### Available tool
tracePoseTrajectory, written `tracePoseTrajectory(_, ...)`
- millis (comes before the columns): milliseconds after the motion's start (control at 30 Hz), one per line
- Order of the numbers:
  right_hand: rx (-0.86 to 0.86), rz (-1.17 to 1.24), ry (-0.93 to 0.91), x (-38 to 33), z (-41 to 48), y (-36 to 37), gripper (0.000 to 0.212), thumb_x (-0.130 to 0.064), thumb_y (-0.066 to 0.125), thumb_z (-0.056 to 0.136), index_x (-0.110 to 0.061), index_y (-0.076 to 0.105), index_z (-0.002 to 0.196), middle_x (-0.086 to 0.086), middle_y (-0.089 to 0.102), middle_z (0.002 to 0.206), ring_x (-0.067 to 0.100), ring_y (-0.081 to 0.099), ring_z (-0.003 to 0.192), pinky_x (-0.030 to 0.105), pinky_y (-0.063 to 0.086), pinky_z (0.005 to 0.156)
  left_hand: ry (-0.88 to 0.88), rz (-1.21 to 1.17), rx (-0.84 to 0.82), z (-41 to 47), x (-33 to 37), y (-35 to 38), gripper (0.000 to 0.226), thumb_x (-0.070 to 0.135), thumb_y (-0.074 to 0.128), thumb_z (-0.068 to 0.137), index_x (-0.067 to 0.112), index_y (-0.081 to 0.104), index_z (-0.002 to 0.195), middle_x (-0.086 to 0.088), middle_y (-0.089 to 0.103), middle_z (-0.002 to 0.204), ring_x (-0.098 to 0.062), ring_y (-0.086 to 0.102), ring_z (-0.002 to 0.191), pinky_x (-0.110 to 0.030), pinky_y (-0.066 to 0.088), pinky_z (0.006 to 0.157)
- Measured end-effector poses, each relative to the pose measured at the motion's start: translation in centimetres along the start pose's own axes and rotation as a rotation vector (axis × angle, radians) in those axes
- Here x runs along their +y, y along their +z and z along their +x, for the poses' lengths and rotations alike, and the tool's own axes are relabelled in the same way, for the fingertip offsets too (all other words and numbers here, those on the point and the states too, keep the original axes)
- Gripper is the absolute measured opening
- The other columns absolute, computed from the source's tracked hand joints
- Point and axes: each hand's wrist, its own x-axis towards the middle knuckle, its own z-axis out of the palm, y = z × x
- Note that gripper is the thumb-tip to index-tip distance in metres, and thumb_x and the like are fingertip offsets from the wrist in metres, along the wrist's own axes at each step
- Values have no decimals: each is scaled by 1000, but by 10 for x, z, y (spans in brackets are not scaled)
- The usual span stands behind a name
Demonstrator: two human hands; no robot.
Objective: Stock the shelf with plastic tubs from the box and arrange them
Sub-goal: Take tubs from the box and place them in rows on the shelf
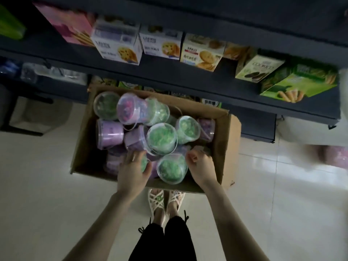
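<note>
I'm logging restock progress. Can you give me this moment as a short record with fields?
box: cardboard box, open, on the floor in front of the shelf
contents: green tubs and purple tubs, loosely piled
left hand: fingers curled over a half-covered green tub
right hand: fingers curled beside the front green tub; grip unclear
shelf stock: biscuit boxes

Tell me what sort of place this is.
Probably a small grocery shop aisle during restocking. Dark shelving holds a row of biscuit boxes facing outward, and an open cardboard box full of lidded plastic tubs sits on the tiled floor in front of it.
</note>
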Motion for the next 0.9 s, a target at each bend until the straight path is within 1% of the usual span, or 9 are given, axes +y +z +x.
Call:
tracePoseTrajectory(100,-56,20,74,13,3,31,18,-24,58,90,-11,66,100,8,71,100,28,66,93,38,52,77,-240,52,28,-11,-19,25,67,49,50,71,6,49,123,-24,55,117,-45,49,107,-53,42,86)
tracePoseTrajectory(233,-91,49,63,15,6,62,24,-26,62,88,-15,64,109,1,65,113,22,60,103,31,46,82,-468,-103,19,-12,-32,40,93,58,62,70,5,30,140,-29,40,134,-46,39,120,-53,35,95)
tracePoseTrajectory(300,-82,17,76,17,10,71,26,-28,62,87,-16,65,111,0,64,115,23,57,106,33,44,86,-514,-104,-4,-9,-37,43,102,61,61,66,9,22,144,-28,40,135,-44,42,118,-51,37,94)
tracePoseTrajectory(500,-64,33,100,20,11,79,29,-25,65,85,-15,64,113,3,63,117,28,51,106,29,36,85,-554,-133,-34,2,-48,36,113,63,74,58,13,22,144,-20,48,134,-37,47,121,-47,39,98)
tracePoseTrajectory(633,-50,47,73,15,5,83,31,-25,66,85,-15,64,114,1,62,121,28,47,108,21,26,83,-612,-262,-34,2,-44,35,121,77,64,47,15,23,143,-17,48,134,-34,46,121,-49,40,98)
tracePoseTrajectory(700,-50,71,71,10,2,83,31,-25,66,86,-15,64,115,0,61,122,26,46,109,22,27,85,-598,-264,-37,-2,-38,36,122,82,55,48,14,21,143,-18,44,136,-36,43,123,-51,38,99)
tracePoseTrajectory(800,-56,148,46,-4,1,81,29,-21,63,88,-13,63,116,1,62,121,23,48,114,32,39,94,-557,-331,-34,-5,-38,30,103,78,49,62,15,28,141,-17,42,137,-35,39,124,-49,37,100)
tracePoseTrajectory(833,-52,181,33,-10,2,81,27,-20,63,88,-12,63,115,2,63,117,23,51,113,34,41,95,-552,-369,-10,-4,-42,26,96,76,47,66,14,33,139,-16,45,135,-33,40,123,-46,38,99)
tracePoseTrajectory(900,-44,227,4,-26,7,82,24,-19,62,89,-10,64,111,4,64,111,22,56,109,28,42,86,-586,-464,85,4,-51,15,82,67,50,75,10,41,133,-16,50,129,-32,43,119,-43,41,96)
